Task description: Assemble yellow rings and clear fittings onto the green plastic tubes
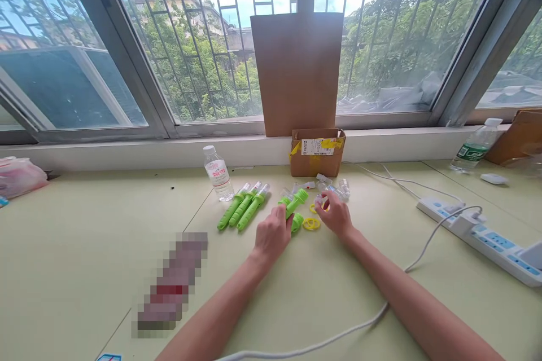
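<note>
My left hand is wrapped round a green plastic handle with a ridged end, tilted up to the right. Another green handle's ridged end shows just beside that hand. My right hand is closed in a pinch over the yellow rings; a small clear piece shows at its fingertips, too small to name. One yellow ring lies between the hands. Behind the right hand are several clear plastic tubes. Left of my left hand, three green sticks with clear tops lie side by side.
A water bottle stands behind the green sticks. An open cardboard box is against the sill. At right are a power strip, a white cable passing under my right forearm, and another bottle. A blurred-out object lies left.
</note>
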